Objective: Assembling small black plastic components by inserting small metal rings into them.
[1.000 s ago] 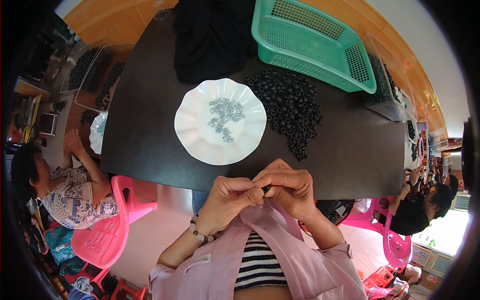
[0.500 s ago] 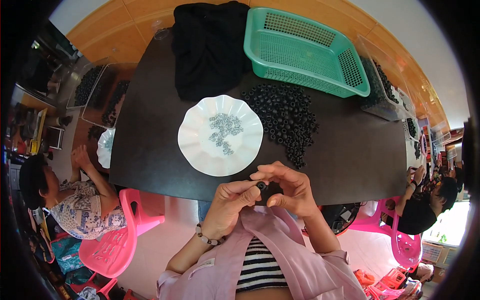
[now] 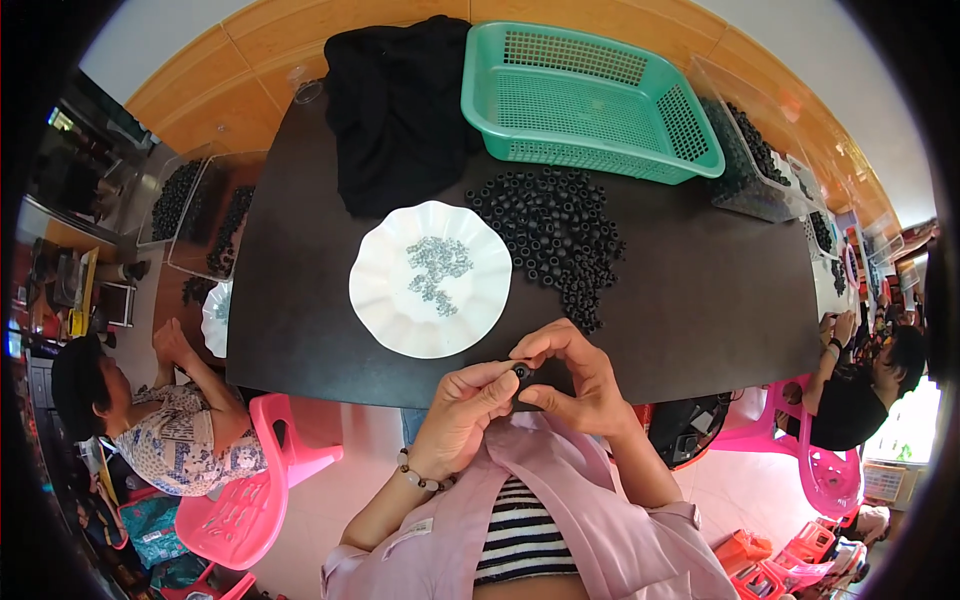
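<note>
My left hand (image 3: 467, 405) pinches a small round black piece (image 3: 521, 371), hollow in the middle like a bead or grommet, between thumb and forefinger. My right hand (image 3: 577, 383) curls in from the other side, its thumb and forefinger closing around the same piece below and above. Both hands are just over the table's near edge. Beyond them, a white scalloped plate (image 3: 385, 310) carries many tiny clear pieces (image 3: 438, 268). A heap of similar black pieces (image 3: 555, 225) spreads over the table to the plate's right.
Behind the heap stands a green plastic basket (image 3: 590, 150) on the dark table (image 3: 690, 290). Black cloth (image 3: 395, 120) lies at the back left. A clear bin (image 3: 755, 195) of black pieces stands at the right edge. People sit at left (image 3: 170, 410) and right (image 3: 850, 390).
My right thumb and fingers have drawn closer around the black piece. My left hand keeps its pinch. The whole view has shifted slightly.
</note>
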{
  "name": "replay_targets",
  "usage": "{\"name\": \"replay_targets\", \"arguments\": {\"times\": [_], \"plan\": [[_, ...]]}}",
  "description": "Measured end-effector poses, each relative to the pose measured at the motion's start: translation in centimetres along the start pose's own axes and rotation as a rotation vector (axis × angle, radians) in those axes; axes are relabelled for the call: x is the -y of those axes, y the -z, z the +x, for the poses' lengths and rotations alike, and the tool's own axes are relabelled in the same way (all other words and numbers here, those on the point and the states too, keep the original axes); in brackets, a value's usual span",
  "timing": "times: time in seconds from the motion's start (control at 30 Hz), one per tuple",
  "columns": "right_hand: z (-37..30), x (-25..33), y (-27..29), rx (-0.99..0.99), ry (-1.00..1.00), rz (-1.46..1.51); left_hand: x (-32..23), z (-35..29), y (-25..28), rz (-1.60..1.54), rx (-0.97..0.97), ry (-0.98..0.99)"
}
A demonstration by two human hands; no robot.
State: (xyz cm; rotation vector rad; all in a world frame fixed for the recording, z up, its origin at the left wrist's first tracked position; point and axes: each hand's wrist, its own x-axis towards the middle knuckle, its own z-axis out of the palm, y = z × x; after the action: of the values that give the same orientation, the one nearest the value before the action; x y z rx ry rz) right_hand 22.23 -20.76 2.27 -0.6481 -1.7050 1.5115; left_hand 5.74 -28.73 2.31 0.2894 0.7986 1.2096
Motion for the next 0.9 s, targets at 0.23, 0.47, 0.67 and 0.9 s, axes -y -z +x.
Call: {"name": "replay_targets", "arguments": {"times": [0.23,0.47,0.67,0.9], "plan": [[0.2,0.2,-0.1,-0.008,0.164,-0.243,0.7,0.4,0.2,-0.006,0.003,0.025],[0.3,0.0,0.5,0.000,0.235,-0.356,1.1,1.1,0.7,-0.080,-0.027,0.130],[0.6,-0.2,2.0,-0.031,0.239,-0.442,1.5,2.1,1.4,-0.114,-0.035,0.136],[2.8,2.7,9.3,-0.236,0.177,-0.713,1.2,2.8,2.0,-0.178,-0.045,0.151]]}}
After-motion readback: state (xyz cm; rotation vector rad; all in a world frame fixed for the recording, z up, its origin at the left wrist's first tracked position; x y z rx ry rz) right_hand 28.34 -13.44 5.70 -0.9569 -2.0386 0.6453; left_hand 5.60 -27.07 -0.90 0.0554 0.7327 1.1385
